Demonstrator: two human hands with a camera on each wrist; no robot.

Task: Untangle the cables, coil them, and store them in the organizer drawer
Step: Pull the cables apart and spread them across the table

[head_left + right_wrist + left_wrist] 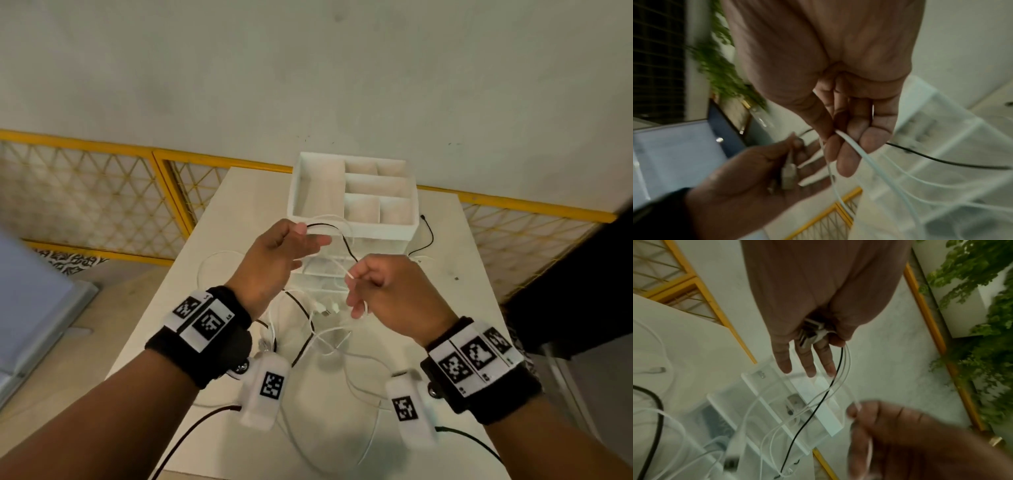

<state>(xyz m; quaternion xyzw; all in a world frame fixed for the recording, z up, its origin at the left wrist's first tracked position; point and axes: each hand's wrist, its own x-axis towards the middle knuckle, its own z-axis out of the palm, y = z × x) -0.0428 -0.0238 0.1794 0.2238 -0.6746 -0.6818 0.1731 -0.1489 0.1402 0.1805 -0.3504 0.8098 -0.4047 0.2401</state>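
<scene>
A tangle of white and black cables (322, 329) lies on the white table (462, 257) in front of the white organizer (356, 228), whose top tray has open compartments. My left hand (284, 246) is raised before the organizer and pinches a bundle of cable plugs (812, 332) under the thumb, its other fingers straight. A black cable (818, 408) and thin white cables hang from it. My right hand (373, 287), a little lower and to the right, curls round a white cable (865, 157) that runs down to the tangle.
The organizer's clear drawers (777, 402) stand under the tray. A black cable end (428, 236) lies to its right. A yellow mesh fence (102, 144) runs behind the table. A grey-blue surface (34, 291) is at the left, a dark object (582, 291) at the right.
</scene>
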